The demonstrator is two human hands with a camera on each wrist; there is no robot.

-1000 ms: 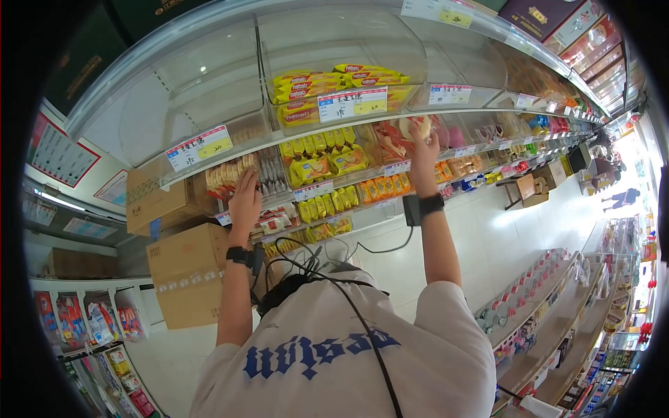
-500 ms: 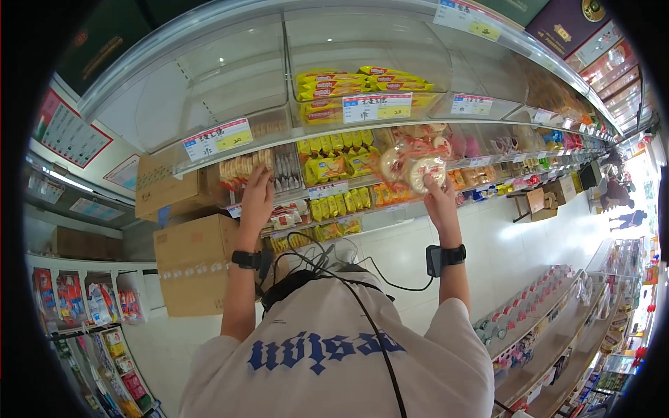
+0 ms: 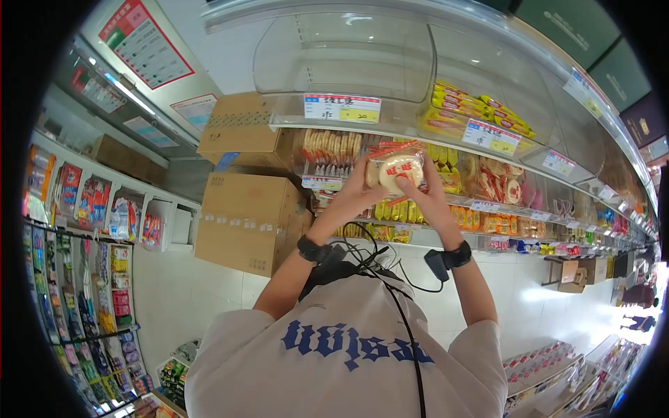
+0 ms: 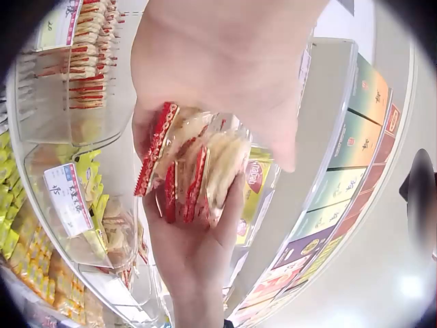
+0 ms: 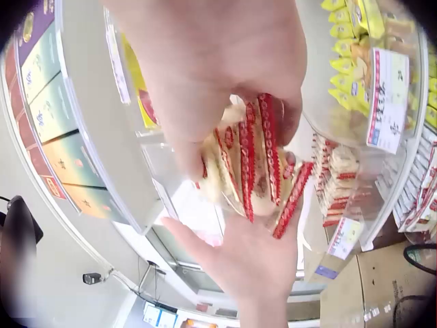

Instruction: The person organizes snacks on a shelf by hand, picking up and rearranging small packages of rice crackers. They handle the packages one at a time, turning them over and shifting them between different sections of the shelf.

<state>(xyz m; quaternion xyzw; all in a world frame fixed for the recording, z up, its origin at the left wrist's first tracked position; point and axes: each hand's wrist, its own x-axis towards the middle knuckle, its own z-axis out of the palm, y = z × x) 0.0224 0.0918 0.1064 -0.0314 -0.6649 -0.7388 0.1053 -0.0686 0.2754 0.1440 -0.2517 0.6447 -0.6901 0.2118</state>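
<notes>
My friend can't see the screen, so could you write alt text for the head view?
A right hand grips clear, red-edged packets of round crackers, the left hand beside them, before shop shelves of packaged snacks. Cardboard boxes stand at left.

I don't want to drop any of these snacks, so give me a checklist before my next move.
1. Right hand gripping the round, pale crackers in clear, red-edged plastic wrappers: ok, thumb on the front one.
2. Left hand gripping them too: cannot tell; its fingers are partly hidden behind the packets.
3. Packets lined up evenly: not ok; their red edges fan out at different angles.
4. Wrappers sealed all round: cannot tell.
5. Thin black cables clear of the packets: ok, apart in the head view.
</notes>
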